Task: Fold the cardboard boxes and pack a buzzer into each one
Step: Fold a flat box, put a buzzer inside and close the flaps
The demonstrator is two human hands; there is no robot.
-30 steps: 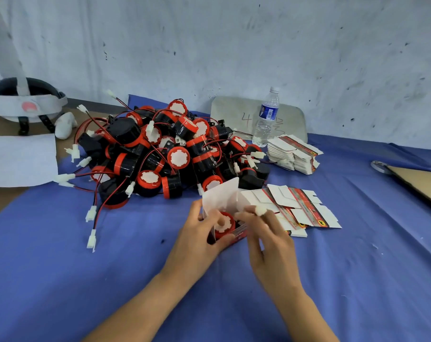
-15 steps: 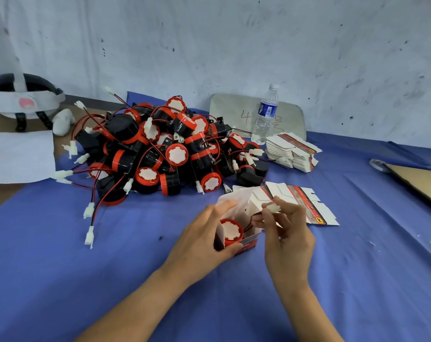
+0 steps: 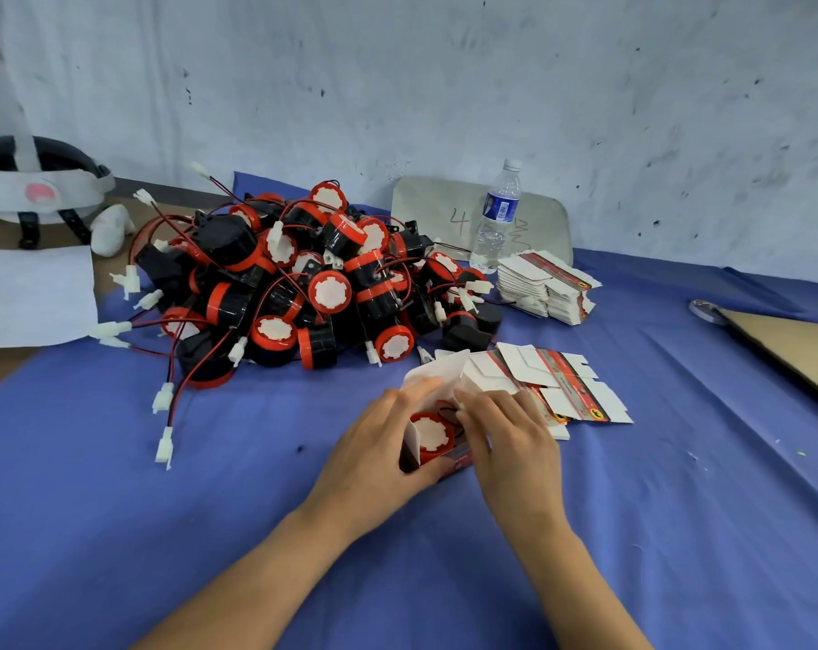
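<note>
Blue tablecloth [image 3: 116,532] under buzzer pile [image 3: 304,283]; scuffed wall [image 3: 444,77]

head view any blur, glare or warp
Head view: soft even light; no glare on the clear plastic water bottle; print on the flat red-and-white cardboard boxes is blurred; wide-angle warp bends the far edge of the blue-clothed table.

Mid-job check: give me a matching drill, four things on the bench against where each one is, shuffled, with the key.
Things
1. bottle
2. headset
3. open box
4. buzzer pile

Places
A. held in the left hand, a buzzer inside
B. far left, off the blue cloth
C. upright at the wall, beside the flat-box stack
D. heaped on the cloth, wires trailing

Pairs: 1-C, 2-B, 3-A, 4-D
</note>
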